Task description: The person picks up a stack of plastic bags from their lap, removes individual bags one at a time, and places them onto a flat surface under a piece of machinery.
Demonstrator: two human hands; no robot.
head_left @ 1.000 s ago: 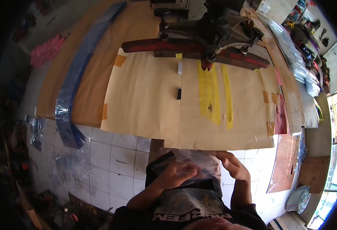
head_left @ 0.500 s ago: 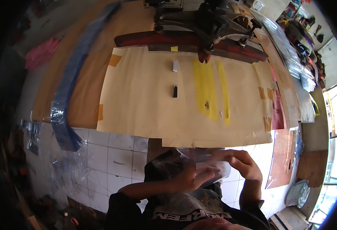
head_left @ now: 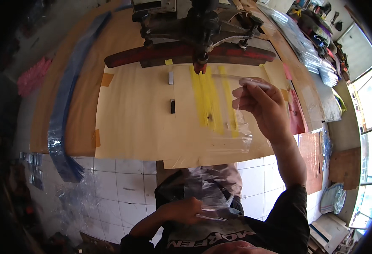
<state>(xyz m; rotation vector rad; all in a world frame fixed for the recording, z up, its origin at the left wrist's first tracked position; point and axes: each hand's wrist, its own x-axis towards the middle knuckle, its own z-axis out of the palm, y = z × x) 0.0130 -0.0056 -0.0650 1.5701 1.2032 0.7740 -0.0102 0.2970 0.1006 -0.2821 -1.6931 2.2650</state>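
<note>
Raised over the right side of the paper-covered table, my right hand (head_left: 263,106) pinches a clear plastic sheet (head_left: 243,142). The sheet hangs below the fingers and its top edge runs left toward the machine's bar; whether it is a bag I cannot tell. Down at my lap, my left hand (head_left: 189,210) is closed on more clear plastic sheets (head_left: 205,184), which spread crumpled over my legs. Ahead of my right hand is a machine with a long dark red bar (head_left: 169,51). Yellow tape strips (head_left: 207,101) lie on the tan paper (head_left: 131,122).
A small black piece (head_left: 173,106) and a white piece (head_left: 170,78) sit on the paper. A long blue plastic bundle (head_left: 63,122) overhangs the table's left edge. Stacked clear plastic (head_left: 309,55) lies at the far right. White floor tiles (head_left: 131,186) show below.
My right hand has risen from my lap to over the table with a clear sheet. My left hand has drawn down and back, still with plastic. The view has shifted slightly.
</note>
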